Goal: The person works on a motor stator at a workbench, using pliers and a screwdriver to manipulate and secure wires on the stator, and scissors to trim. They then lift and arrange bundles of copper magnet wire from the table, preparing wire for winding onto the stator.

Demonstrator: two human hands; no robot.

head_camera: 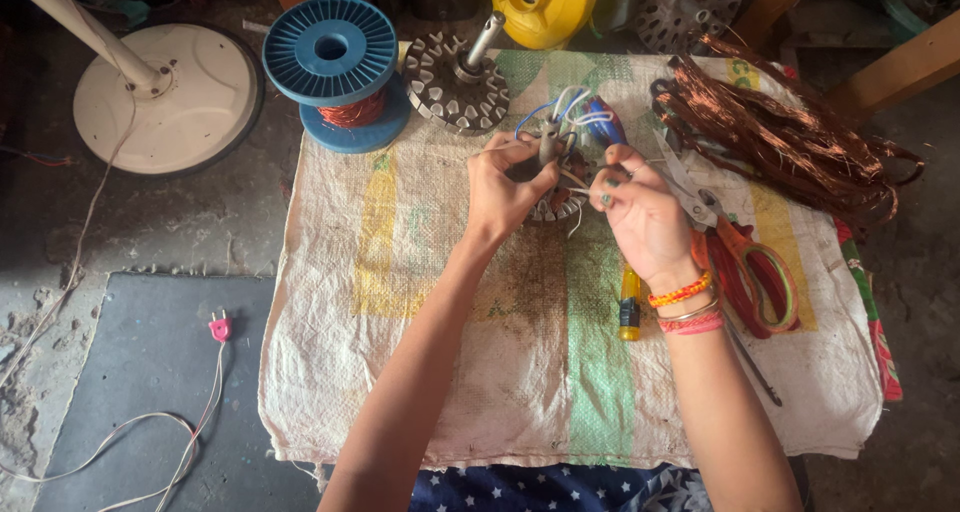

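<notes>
- Now my work sits on a cloth sack (440, 372), and its near edge hangs just by my lap.
- Left of the sack is open grey floor (150, 372) with a pink plug (219, 327).
- Far off stand a blue wire spool (333, 67) and a round metal part (457, 82).
- Right of me lie copper wire loops (790, 137) and orange scissors (755, 267).
- My left hand (503, 187) is curled shut on the small motor part (555, 172), above the middle of the sack.
- My right hand (643, 212) is mostly closed, fingers pinching its thin wires.
</notes>
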